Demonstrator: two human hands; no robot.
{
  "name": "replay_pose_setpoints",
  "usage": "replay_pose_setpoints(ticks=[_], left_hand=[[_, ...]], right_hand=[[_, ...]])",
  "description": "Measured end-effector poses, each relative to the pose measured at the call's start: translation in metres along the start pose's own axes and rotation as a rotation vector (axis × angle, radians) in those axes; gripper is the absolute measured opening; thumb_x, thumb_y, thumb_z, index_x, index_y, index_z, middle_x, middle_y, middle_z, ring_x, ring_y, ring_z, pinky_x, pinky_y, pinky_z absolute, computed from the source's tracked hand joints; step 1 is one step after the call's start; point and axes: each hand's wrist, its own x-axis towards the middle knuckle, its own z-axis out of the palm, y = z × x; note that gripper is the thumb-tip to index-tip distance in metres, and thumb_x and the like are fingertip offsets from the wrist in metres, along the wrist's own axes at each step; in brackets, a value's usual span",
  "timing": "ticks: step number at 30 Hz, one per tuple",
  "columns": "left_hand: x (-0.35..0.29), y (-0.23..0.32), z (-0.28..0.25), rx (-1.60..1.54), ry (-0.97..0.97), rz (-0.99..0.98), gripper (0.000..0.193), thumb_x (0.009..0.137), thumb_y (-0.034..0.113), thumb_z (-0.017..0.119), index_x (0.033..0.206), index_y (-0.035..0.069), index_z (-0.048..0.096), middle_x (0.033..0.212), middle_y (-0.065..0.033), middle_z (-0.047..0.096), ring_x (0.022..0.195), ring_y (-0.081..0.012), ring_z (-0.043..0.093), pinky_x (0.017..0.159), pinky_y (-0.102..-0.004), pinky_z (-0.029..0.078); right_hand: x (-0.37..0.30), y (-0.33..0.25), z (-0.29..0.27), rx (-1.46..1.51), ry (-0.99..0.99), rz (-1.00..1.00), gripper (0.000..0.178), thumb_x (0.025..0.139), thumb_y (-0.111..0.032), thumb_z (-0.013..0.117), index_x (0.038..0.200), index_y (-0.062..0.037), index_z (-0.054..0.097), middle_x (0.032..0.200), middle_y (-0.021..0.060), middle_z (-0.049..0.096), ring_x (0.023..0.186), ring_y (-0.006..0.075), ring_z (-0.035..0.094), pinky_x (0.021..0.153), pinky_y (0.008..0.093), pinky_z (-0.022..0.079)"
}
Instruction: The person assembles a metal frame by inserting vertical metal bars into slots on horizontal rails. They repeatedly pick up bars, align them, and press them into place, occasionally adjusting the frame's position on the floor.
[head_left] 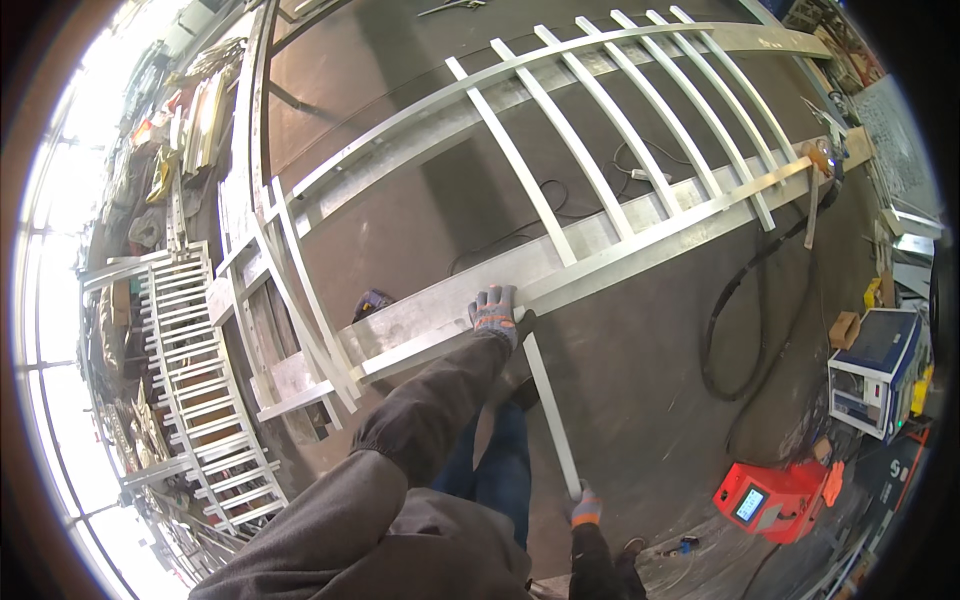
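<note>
Metal bar [553, 415] is, in the head view I follow from afar, aslant between the person's two gloved hands, on the near side of the long near rail [420, 346]; the right hand [586, 504] is closed around its lower end, a hold that I judge leaves the rest of its length free; its upper end stops just beside the left hand [493, 312], though I cannot tell whether it touches the rail; that left hand lies on the rail with fingers laid out rather than curled, probably to steady or lean; rail and slats [518, 172] lie over a wide flat beam [440, 299], which seems to keep them off the floor [640, 400]; slats span from there to the curved rail [402, 120]; the red machine [790, 485] stands well apart, right.
</note>
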Motion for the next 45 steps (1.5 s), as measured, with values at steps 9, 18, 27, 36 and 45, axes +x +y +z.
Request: replay_pose_setpoints(ticks=[9, 18, 27, 36, 45], left_hand=[[0.002, -0.002, 0.013, -0.021, 0.118, -0.012, 0.081, 0.078, 0.055, 0.068, 0.143, 0.012, 0.043, 0.141, -0.0196, 0.044, 0.128, -0.0396, 0.042, 0.106, -0.0526, 0.033], [-0.005, 0.004, 0.000, -0.027, 0.069, 0.016, 0.081, 0.083, 0.053, 0.064, 0.153, 0.026, 0.032, 0.141, -0.0209, 0.043, 0.127, -0.0407, 0.043, 0.107, -0.0517, 0.032], [-0.007, -0.007, -0.010, -0.021, 0.026, 0.084, 0.063, 0.086, 0.041, 0.062, 0.145, 0.033, 0.044, 0.132, -0.0152, 0.048, 0.118, -0.0370, 0.048, 0.102, -0.0482, 0.038], [0.012, -0.032, -0.014, 0.093, -0.206, 0.164, 0.076, 0.083, 0.011, 0.057, 0.151, 0.037, 0.034, 0.144, -0.0170, 0.041, 0.127, -0.0384, 0.045, 0.105, -0.0500, 0.039], [0.013, -0.036, -0.008, 0.001, -0.219, 0.184, 0.044, 0.087, 0.020, 0.055, 0.131, 0.028, 0.057, 0.138, -0.0116, 0.046, 0.123, -0.0335, 0.047, 0.100, -0.0504, 0.041]], right_hand=[[0.016, -0.084, -0.041, -0.196, 0.026, -0.110, 0.033, 0.082, -0.025, 0.066, 0.114, -0.0176, 0.069, 0.096, 0.0153, 0.073, 0.089, 0.0361, 0.069, 0.079, 0.0437, 0.054], [0.031, -0.171, -0.035, -0.370, -0.005, -0.272, 0.034, 0.082, -0.022, 0.067, 0.116, -0.0164, 0.066, 0.098, 0.0134, 0.073, 0.095, 0.0354, 0.069, 0.082, 0.0432, 0.054], [0.107, -0.324, 0.037, -0.567, -0.002, -0.320, 0.057, 0.086, -0.025, 0.066, 0.136, -0.0062, 0.049, 0.119, 0.0216, 0.066, 0.110, 0.0402, 0.063, 0.095, 0.0434, 0.050], [0.120, -0.475, 0.008, -0.846, -0.170, -0.389, 0.038, 0.092, -0.019, 0.056, 0.129, -0.0072, 0.056, 0.114, 0.0206, 0.067, 0.105, 0.0397, 0.065, 0.090, 0.0436, 0.052], [0.201, -0.619, 0.129, -0.917, 0.042, -0.708, 0.049, 0.089, -0.030, 0.068, 0.129, -0.0058, 0.052, 0.109, 0.0210, 0.069, 0.105, 0.0401, 0.064, 0.097, 0.0400, 0.048]])
